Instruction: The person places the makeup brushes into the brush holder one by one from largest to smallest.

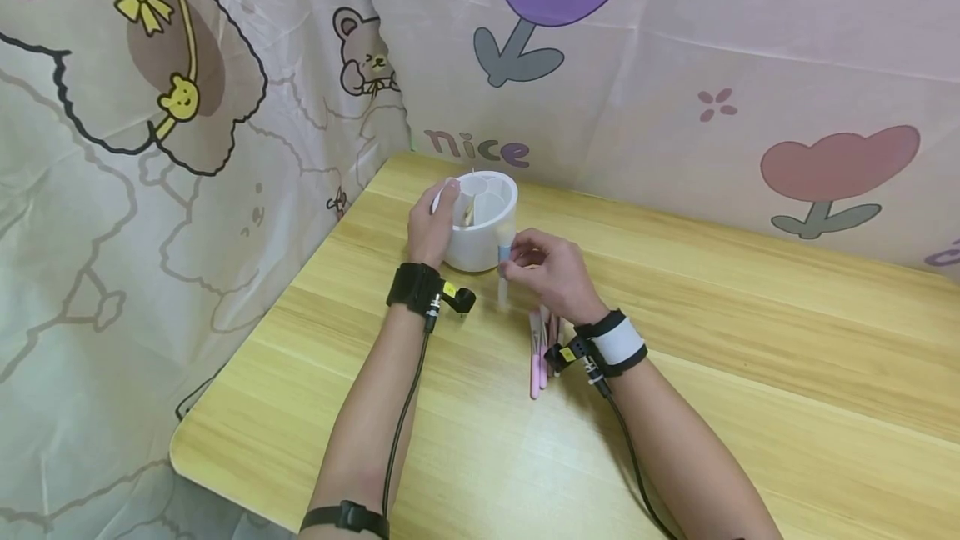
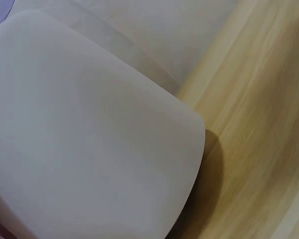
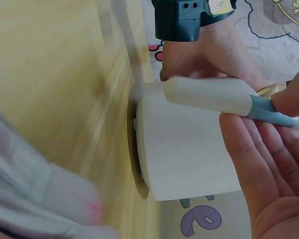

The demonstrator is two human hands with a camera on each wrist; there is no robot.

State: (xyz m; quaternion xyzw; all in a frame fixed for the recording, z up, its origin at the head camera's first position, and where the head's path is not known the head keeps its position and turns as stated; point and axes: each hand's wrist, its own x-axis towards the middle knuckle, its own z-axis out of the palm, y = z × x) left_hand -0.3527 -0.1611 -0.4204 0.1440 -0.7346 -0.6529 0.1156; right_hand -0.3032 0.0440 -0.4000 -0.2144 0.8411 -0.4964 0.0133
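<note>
My left hand [image 1: 431,227] grips the left side of a round white divided organizer [image 1: 480,252], thumb at its rim. In the left wrist view the organizer's smooth white wall [image 2: 99,129] fills most of the picture. A small tan item [image 1: 468,213] stands inside one compartment. Close by its right side, my right hand [image 1: 555,269] pinches a makeup brush [image 1: 503,286] between thumb and fingers. The brush is upright, with pale bristles on top, a blue band and a whitish handle pointing down. From the right wrist, the blue part [image 3: 259,107] shows under the thumb.
Several pink-handled brushes [image 1: 536,365] lie on the wooden table [image 1: 300,373], partly beneath my right wrist. Blurred pale and pink shapes [image 3: 65,189] show at the lower left of the right wrist view. A printed curtain [image 1: 645,107] hangs along the table's back and left edges.
</note>
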